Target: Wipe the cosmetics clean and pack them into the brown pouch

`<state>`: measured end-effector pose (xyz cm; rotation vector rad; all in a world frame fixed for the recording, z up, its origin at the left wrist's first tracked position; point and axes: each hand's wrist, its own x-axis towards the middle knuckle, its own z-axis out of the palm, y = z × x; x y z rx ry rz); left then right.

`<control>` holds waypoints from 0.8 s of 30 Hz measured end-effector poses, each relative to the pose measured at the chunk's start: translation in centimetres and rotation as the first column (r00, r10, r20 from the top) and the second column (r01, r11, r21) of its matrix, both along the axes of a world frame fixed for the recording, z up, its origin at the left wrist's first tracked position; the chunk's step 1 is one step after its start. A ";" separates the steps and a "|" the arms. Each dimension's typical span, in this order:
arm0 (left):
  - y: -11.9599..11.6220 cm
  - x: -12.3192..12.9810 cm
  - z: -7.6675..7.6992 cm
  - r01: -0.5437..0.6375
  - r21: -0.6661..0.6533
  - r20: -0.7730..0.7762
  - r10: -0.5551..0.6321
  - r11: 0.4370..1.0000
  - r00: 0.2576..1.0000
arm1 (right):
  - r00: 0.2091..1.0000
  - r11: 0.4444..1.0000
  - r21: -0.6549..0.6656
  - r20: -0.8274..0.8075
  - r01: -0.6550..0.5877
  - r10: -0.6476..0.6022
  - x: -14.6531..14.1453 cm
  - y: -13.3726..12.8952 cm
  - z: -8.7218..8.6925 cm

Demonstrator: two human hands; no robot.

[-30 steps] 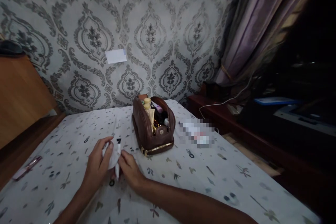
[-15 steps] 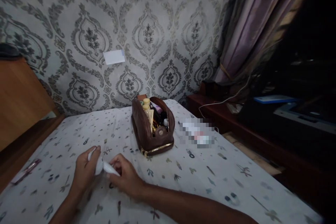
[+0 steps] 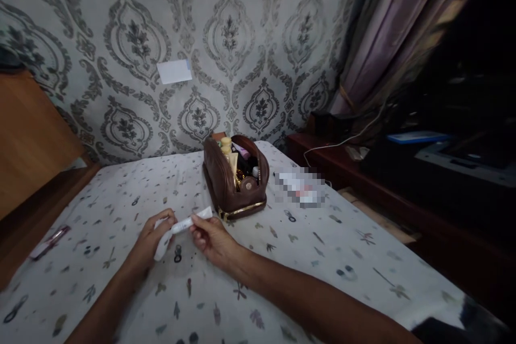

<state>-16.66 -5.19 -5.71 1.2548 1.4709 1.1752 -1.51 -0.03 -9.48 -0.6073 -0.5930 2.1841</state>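
My right hand (image 3: 213, 237) pinches a slim white squeeze tube (image 3: 184, 224) near its flat end, with faint print on its side. My left hand (image 3: 155, 232) is closed on a crumpled white tissue (image 3: 162, 247), whose loose end hangs below the fingers. The tissue touches the other end of the tube, where the left fingers partly cover it. Just beyond my hands stands a brown toiletry bag (image 3: 221, 177), unzipped, with bottles, tubes and other small items packed inside.
A patterned white sheet (image 3: 258, 263) covers the surface. A pinkish slim packet (image 3: 50, 242) lies at its left edge, and a blurred-out item (image 3: 300, 187) right of the bag. A wooden board (image 3: 32, 140) rises on the left; a white cable (image 3: 342, 143) crosses the dark red ledge on the right.
Both hands have moved up and closer to the bag in view. The tube now shows stretched between them, with the tissue at its left end. The camera view has tipped down slightly.
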 end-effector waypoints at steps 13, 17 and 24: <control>-0.5 2.6 -1.2 0.026 0.251 -0.329 0.060 0.968 0.942 | 0.996 0.974 0.211 0.026 -0.087 0.083 0.2 -0.3 -0.8; -0.4 2.5 -1.6 0.058 0.211 -0.297 0.007 0.976 0.955 | 0.979 0.913 0.368 0.161 -0.176 0.124 0.5 -0.4 -1.0; -0.4 2.2 -0.9 -0.049 0.295 -0.287 0.138 0.954 0.948 | 0.896 0.659 0.635 0.422 -0.403 0.141 1.2 -1.2 0.1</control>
